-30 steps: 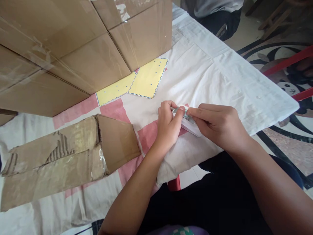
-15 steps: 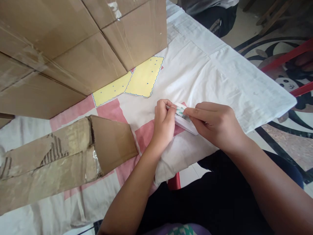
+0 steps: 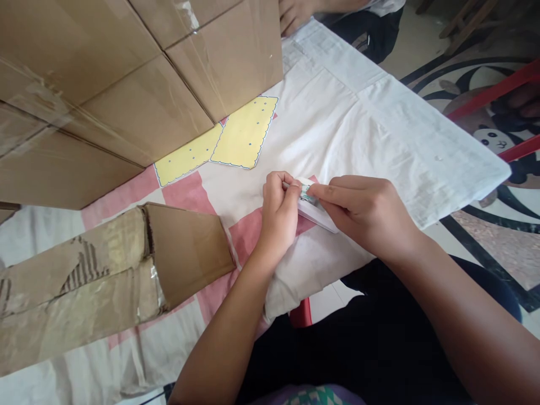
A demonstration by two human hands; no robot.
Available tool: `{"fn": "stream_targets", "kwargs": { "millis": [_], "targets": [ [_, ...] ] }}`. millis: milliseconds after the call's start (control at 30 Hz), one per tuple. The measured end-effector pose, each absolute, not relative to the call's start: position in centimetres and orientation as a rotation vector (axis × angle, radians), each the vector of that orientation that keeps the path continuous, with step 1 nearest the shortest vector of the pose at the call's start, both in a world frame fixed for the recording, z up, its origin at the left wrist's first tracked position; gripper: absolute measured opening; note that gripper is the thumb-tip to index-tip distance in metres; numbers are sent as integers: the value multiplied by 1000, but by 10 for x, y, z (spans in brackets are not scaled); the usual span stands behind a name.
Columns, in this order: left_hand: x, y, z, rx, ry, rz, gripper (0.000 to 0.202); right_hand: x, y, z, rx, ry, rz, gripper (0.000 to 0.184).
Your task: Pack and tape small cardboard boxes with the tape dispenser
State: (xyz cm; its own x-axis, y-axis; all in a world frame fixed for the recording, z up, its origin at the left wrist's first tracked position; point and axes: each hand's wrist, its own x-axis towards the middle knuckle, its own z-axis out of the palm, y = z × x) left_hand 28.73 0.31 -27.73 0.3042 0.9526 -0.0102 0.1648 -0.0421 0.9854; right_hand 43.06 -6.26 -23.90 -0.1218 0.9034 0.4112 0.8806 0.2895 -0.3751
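Observation:
My left hand (image 3: 280, 209) is closed around the far-left end of a small, flat white object (image 3: 317, 217), thumb on top. The object has a straight pale edge and lies just above the cloth; its exact kind cannot be made out. On its upper face is a white patch with green markings (image 3: 306, 193). My right hand (image 3: 366, 212) is closed in a pinch at that patch, its index finger and thumb pressed near the right end. Whatever is between those fingertips is hidden.
Large taped cardboard boxes (image 3: 177, 107) stand at the upper left. A worn cardboard carton (image 3: 189, 253) lies at left. Yellow scalloped cards (image 3: 244, 135) rest on the tablecloth (image 3: 405, 152). Another person's hand (image 3: 295, 14) is at the far table edge. A red frame (image 3: 493, 101) stands right.
My right fingertips have shifted slightly left over the green-marked patch, covering more of it. Another person's hand has appeared beside the boxes at the far edge. The view has shifted a little.

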Motion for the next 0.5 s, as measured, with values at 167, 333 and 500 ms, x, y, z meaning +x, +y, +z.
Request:
{"fn": "stream_targets", "kwargs": {
  "millis": [167,333,500],
  "targets": [
    [286,2,-274,1492,1091,893,13,430,-61,-236,-1578,-1997,69,33],
    [286,2,-274,1488,1067,895,15,433,-66,-237,-1607,-1992,67,30],
    [284,3,-276,1498,1053,918,16,434,-71,-240,-1644,-1953,124,27]
  ]
}}
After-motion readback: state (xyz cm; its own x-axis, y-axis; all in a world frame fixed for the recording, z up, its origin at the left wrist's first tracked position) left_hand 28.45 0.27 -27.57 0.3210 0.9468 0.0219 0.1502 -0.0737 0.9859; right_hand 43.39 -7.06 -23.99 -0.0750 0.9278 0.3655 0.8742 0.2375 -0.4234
